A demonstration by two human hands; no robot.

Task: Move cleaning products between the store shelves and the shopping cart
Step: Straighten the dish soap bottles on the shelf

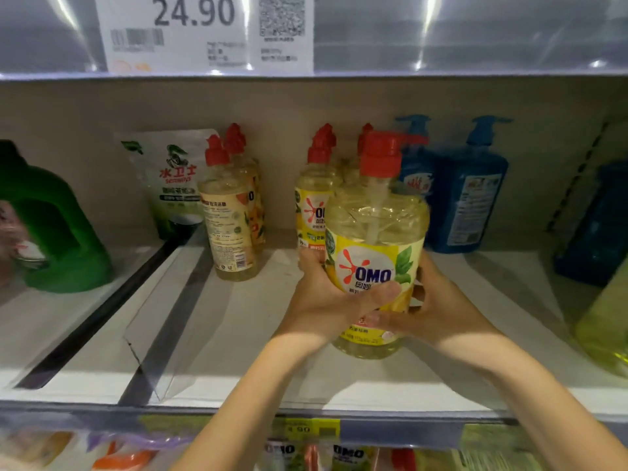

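The shelf [238, 334] is big and white. Near the middle of the shelf is a yellow soap bottle [377, 232] with a red pump. The left hand [323, 300] and the right hand [438, 307] both wrap around it, low down. I cannot tell if it touches the shelf. It could bump the small bottles [314, 198] at the back of the shelf and tip them over. Its label says OMO. The tag [204, 32] above the shelf says 24.90.

A pale shelf [238, 338] with a clear divider [159, 321] meets a beige back wall [306, 103] beneath a glare-streaked rail [475, 35].
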